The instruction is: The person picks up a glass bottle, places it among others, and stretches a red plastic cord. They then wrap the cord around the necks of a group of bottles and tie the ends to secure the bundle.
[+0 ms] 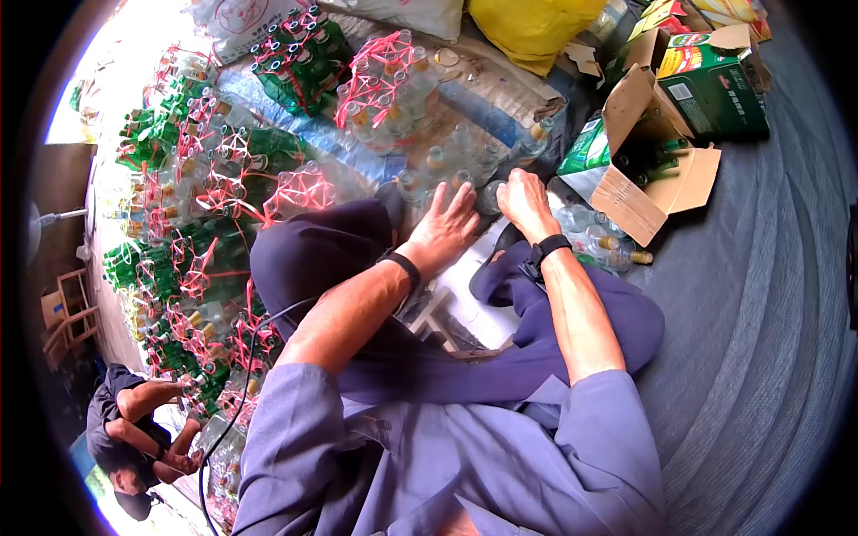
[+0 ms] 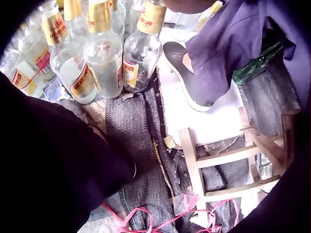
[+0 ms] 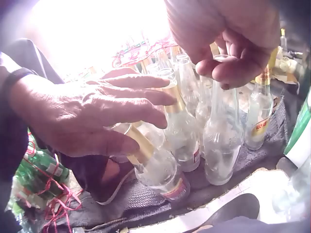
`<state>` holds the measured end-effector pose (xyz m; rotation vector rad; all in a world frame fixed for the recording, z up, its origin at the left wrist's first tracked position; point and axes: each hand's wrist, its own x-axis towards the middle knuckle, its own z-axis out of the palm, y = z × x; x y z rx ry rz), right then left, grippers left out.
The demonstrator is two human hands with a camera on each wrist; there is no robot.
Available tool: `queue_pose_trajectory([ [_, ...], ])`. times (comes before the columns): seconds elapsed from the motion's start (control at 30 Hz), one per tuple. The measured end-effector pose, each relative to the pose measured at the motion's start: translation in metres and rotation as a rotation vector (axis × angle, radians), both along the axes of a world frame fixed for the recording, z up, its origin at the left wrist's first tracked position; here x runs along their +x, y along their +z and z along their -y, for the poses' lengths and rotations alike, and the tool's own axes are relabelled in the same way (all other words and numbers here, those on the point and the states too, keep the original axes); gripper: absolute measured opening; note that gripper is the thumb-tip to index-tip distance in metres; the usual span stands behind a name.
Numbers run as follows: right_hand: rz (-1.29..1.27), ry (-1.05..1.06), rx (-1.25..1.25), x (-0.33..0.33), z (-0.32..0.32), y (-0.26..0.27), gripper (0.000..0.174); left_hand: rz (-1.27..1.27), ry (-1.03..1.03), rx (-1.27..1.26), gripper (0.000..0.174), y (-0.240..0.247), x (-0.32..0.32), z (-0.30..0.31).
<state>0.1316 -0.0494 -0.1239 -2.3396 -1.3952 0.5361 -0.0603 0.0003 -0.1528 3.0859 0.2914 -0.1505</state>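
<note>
In the head view my left hand [image 1: 442,234] and right hand [image 1: 527,204] are side by side over a cluster of clear glass bottles. The right wrist view has my right hand [image 3: 228,34] gripping the mouth of a clear glass bottle [image 3: 222,145] from above, its fingers curled round the top. My left hand [image 3: 87,114] lies spread out, fingers extended over the necks of a tilted gold-necked bottle [image 3: 163,172] and an upright gold-necked bottle [image 3: 182,131]. From the left wrist, several gold-necked bottles [image 2: 142,53] stand on dark woven matting [image 2: 129,126].
Red-string-tied bundles of bottles [image 1: 389,85] crowd the left and back. An open carton [image 1: 639,214] with green bottles stands at right, near loose lying bottles [image 1: 608,246]. A wooden frame [image 2: 194,165] lies between my legs. Another person [image 1: 134,429] sits far left.
</note>
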Motion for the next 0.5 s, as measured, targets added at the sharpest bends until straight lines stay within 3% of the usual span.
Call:
queue_pose_trajectory([
  [0.2,-0.059,0.035,-0.018,-0.013,0.002,-0.008,0.025,0.105,0.037,-0.05,0.049,0.001,-0.001,-0.001],
  [0.3,-0.08,0.07,0.029,-0.021,0.004,-0.008,0.024,0.084,0.076,-0.006,0.055,0.0,-0.001,-0.002],
  [0.5,-0.129,0.108,-0.016,-0.022,0.003,-0.02,0.022,0.078,0.14,-0.146,0.07,0.006,0.001,-0.009],
])
